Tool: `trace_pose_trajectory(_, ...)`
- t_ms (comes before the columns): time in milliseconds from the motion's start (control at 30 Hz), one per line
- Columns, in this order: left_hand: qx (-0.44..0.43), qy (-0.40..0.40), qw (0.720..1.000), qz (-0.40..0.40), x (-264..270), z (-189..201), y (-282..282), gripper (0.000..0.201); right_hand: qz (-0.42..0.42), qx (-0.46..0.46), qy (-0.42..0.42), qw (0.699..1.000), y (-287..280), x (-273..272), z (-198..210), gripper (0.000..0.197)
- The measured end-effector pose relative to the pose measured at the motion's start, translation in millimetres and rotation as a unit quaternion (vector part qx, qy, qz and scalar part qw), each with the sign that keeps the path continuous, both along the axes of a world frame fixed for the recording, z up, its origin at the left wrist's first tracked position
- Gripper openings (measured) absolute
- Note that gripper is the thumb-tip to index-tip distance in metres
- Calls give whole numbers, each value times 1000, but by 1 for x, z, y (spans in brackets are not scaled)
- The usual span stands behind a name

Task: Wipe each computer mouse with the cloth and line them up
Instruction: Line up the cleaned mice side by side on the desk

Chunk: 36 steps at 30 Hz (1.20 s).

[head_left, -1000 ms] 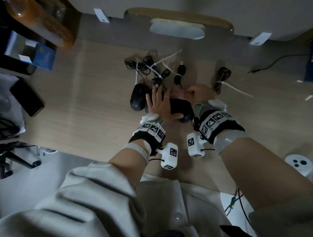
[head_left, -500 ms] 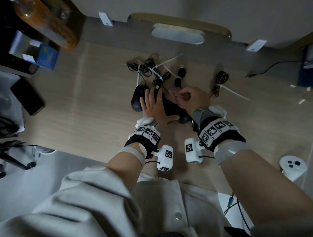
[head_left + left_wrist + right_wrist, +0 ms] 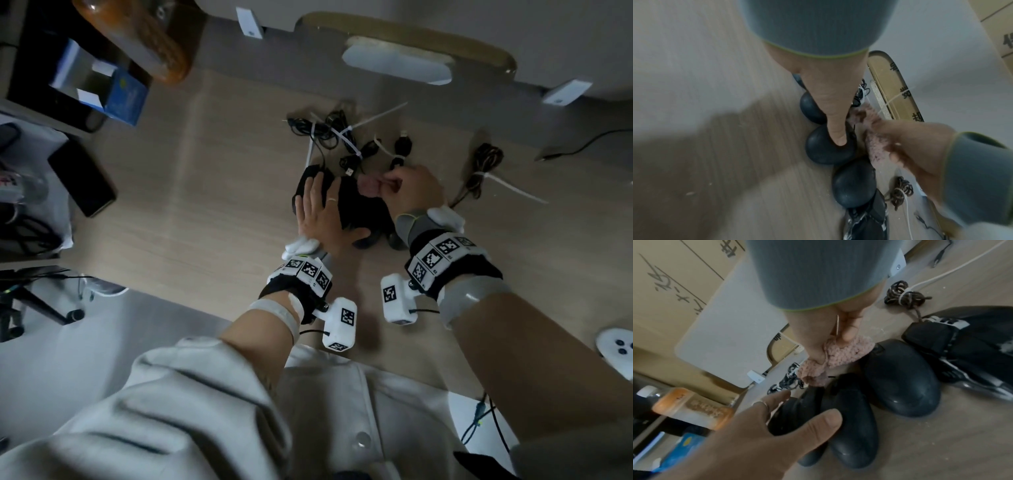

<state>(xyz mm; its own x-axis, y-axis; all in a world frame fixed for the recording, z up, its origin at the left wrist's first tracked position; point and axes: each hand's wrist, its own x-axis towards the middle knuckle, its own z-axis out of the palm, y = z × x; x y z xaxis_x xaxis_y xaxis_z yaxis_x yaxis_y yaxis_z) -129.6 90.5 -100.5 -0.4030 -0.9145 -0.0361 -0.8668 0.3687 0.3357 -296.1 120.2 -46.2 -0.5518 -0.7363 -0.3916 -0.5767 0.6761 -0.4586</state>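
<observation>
Wooden desk (image 3: 205,205) with four black mice (image 3: 900,379) huddled side by side mid-desk. Left hand (image 3: 320,212), fingers straight, steadies two. Right hand (image 3: 409,190) pinches the pink cloth (image 3: 840,356) just beyond them. Wiping underway, likely; next, press cloth onto a mouse.

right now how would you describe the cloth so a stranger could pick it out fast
On the wooden desk, find the row of black computer mice near its middle. Just behind them the right hand pinches the cloth: small, fuzzy, knitted and pale pink, the only soft, light-coloured thing among the dark mice and cables.
</observation>
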Motion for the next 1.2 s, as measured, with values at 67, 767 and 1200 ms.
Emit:
trace_pose_trajectory(67, 5, 25, 999, 44, 2, 11, -3, 120, -16, -56, -5, 998, -3, 10, 8, 24)
trace_pose_trajectory(767, 181, 21, 978, 102, 35, 14, -45, 97, 88, -82, -117, 986, -64, 72, 8, 35)
trace_pose_trajectory(1200, 240, -39, 970, -10, 54, 25, -81, 63, 10, -85, -85, 993, -71, 63, 29, 31)
